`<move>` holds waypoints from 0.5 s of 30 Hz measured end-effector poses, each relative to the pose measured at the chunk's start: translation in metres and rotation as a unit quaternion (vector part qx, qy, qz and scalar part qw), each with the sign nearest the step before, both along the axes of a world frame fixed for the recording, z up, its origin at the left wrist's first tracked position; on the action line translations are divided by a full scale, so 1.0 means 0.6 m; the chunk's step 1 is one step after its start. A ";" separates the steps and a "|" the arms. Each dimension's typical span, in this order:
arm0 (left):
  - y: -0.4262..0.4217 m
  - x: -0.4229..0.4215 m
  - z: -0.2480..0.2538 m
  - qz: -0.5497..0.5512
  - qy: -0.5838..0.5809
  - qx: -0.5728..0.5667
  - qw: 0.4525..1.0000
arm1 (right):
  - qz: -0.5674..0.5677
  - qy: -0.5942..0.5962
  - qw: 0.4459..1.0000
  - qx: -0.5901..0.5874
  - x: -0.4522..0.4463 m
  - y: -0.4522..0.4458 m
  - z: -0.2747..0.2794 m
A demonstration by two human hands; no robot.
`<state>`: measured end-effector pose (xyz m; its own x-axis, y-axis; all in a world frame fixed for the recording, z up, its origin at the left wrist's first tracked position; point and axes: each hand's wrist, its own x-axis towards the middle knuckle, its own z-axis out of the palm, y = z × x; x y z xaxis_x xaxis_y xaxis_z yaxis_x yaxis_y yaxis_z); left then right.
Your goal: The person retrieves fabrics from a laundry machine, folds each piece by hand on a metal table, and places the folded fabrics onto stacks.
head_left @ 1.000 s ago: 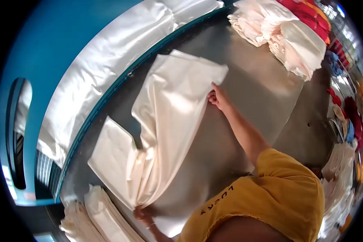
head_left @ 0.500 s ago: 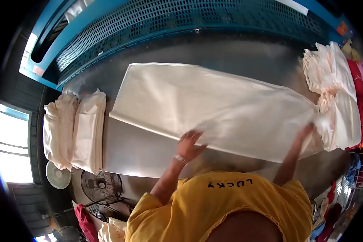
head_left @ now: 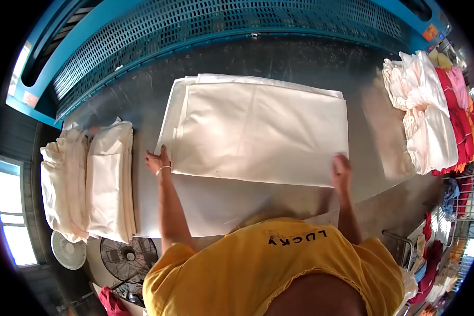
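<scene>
A cream cloth, folded over into a wide rectangle, lies on the metal table. At its lower left corner is my left hand, the thumb and fingers closed on the cloth's edge. My right hand is at the lower right corner, slightly blurred, its fingers curled in around the edge. Several layers show along the cloth's left and top edges, not quite lined up.
Folded cream cloths lie at the table's left end. More cream cloths are piled at the right, beside red ones. A blue perforated machine guard runs along the far edge. Two fans stand below left.
The cloth was stretched long toward the right pile and is now doubled into a shorter rectangle. My left hand has moved left to its corner; my right hand has come back from the pile.
</scene>
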<state>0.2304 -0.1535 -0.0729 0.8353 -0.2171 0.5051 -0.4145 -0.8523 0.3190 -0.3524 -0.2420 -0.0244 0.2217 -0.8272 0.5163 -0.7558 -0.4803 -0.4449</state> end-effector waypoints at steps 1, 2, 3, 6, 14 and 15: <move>0.001 0.013 -0.008 -0.119 0.152 -0.103 0.976 | -0.104 -0.040 0.994 -0.023 -0.049 0.008 -0.025; -0.011 0.026 -0.017 -0.233 0.294 -0.203 0.904 | -0.207 -0.083 0.974 -0.049 -0.088 0.009 -0.051; -0.026 0.035 -0.027 -0.338 0.423 -0.292 0.789 | -0.215 -0.091 0.971 0.047 -0.095 0.013 -0.049; -0.102 -0.159 0.005 -0.394 0.643 -0.502 0.424 | -0.182 -0.072 0.957 0.217 -0.098 0.015 -0.042; 0.000 -0.589 0.068 -0.606 0.427 -0.079 0.667 | 0.213 -0.393 0.766 0.461 0.274 -0.030 0.185; 0.001 -0.591 0.031 -0.540 0.513 -0.117 0.657 | 0.303 -0.357 0.750 0.467 0.294 -0.024 0.184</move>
<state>-0.1244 -0.1527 -0.0545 0.1855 -0.9794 -0.0792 -0.2017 -0.1168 0.9725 -0.1762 -0.2563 0.0858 0.6453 -0.7615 -0.0603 0.0668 0.1349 -0.9886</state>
